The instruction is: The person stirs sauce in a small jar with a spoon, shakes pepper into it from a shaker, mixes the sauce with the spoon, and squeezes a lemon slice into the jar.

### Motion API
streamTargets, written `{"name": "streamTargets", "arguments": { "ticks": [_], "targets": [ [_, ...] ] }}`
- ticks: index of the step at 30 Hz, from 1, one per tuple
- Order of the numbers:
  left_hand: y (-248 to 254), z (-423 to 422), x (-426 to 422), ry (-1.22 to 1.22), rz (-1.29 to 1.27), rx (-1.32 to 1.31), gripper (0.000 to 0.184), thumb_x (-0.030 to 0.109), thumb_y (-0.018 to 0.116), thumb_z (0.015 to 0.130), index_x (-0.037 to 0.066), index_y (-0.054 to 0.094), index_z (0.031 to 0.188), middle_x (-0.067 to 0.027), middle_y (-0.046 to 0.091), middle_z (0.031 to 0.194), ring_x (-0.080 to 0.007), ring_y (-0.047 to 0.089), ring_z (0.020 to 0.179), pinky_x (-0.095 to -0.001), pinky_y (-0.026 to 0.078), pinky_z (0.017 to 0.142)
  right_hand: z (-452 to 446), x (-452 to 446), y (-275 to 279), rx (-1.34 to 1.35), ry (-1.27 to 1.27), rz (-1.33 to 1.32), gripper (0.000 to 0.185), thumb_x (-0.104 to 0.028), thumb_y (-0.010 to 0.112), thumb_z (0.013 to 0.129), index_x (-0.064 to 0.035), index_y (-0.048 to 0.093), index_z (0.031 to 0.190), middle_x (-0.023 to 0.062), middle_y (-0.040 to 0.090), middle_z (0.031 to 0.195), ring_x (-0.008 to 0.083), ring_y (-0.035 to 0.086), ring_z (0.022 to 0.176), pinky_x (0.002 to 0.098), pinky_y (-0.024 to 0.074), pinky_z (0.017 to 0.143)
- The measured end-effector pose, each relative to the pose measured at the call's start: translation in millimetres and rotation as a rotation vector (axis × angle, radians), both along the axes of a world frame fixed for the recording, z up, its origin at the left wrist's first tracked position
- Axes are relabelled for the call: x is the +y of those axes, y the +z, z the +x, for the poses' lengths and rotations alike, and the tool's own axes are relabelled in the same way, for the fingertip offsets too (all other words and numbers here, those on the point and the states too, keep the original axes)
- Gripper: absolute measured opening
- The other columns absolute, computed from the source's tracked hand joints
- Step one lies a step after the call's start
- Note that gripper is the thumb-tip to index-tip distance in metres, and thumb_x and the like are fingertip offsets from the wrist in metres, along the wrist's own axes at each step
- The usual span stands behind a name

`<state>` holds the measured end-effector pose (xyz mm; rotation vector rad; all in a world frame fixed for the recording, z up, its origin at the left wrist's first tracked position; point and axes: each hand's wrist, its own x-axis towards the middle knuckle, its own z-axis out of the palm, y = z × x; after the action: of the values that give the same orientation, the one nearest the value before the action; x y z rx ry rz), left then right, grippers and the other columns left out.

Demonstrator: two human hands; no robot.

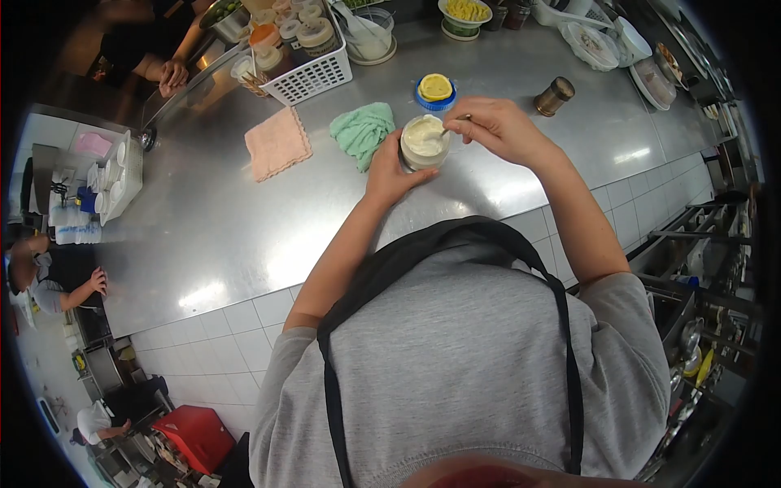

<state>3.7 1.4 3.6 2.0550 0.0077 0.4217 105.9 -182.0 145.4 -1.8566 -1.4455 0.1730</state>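
Note:
My left hand (394, 171) is wrapped round the side of a small jar (425, 154) with a pale creamy substance in it. My right hand (492, 130) pinches the handle of a spoon (455, 121), whose lower end reaches into the cream. Just behind the jar lies a blue lid (435, 102) with a cut lemon (435, 87) on it. A crumpled green cloth (362, 134) is close to my left hand, and a flat pink cloth (278, 143) lies farther left.
On the steel counter (220, 236) stand a white basket of bottles (313, 79), a white container (372, 41), a yellow-filled bowl (464, 12) and a shaker (554, 97). Plastic-covered dishes (589, 45) sit at the back right. Other people (167, 77) are at the left.

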Motion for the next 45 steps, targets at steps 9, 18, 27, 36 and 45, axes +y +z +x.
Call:
{"name": "streamTargets", "arguments": {
  "ticks": [9,18,27,36,45],
  "targets": [
    [-4.8,-3.0,-3.4,0.107,0.025,0.037,0.088,0.035,0.086,0.054,-0.001,0.041,0.121,-0.0182,0.053,0.113,-0.0332,0.051,0.109,-0.0386,0.041,0.093,-18.3,3.2,-32.1,0.546,-0.452,0.208,0.02,-0.018,0.054,0.093,0.0004,0.062,0.094,0.0041,0.06,0.077,0.0093,0.057,0.061,0.0227,0.0465,0.057],
    [28.6,8.2,52.3,-0.479,-0.414,0.342,0.097,0.041,0.079,0.066,0.004,0.028,0.139,-0.0146,0.042,0.132,-0.0278,0.037,0.127,-0.0381,0.031,0.104,-42.6,-6.3,-38.4,0.523,-0.385,0.247,0.019,-0.017,0.054,0.094,-0.0008,0.062,0.097,0.0033,0.057,0.078,0.0073,0.055,0.066,0.0203,0.0463,0.058],
    [56.5,47.6,58.6,-0.495,-0.412,0.588,0.076,0.067,0.021,0.089,0.009,0.051,0.127,-0.0086,0.043,0.133,-0.0225,0.037,0.126,-0.0391,0.028,0.105,-40.8,-14.7,-42.0,0.54,-0.376,0.238,0.02,-0.019,0.052,0.094,-0.0019,0.062,0.1,0.0032,0.057,0.077,0.0077,0.056,0.065,0.0206,0.0453,0.059],
    [73.6,31.5,53.0,-0.454,0.15,0.262,0.06,0.058,0.034,0.092,0.013,0.054,0.126,-0.0109,0.048,0.121,-0.0263,0.042,0.118,-0.041,0.03,0.102,-40.0,-14.5,-41.5,0.522,-0.369,0.228,0.019,-0.017,0.053,0.094,-0.0021,0.062,0.099,0.0034,0.057,0.078,0.0076,0.056,0.065,0.0215,0.0455,0.059],
    [93.6,3.5,47.7,-0.25,0.944,-0.043,0.07,0.071,0.047,0.075,0.028,0.051,0.13,-0.0086,0.042,0.134,-0.0313,0.033,0.128,-0.0527,0.018,0.106,-42.4,-18.0,-43.2,0.492,-0.363,0.249,0.02,-0.018,0.053,0.094,-0.0014,0.062,0.099,0.0041,0.058,0.079,0.008,0.056,0.065,0.0211,0.0454,0.059]
  ]
}}
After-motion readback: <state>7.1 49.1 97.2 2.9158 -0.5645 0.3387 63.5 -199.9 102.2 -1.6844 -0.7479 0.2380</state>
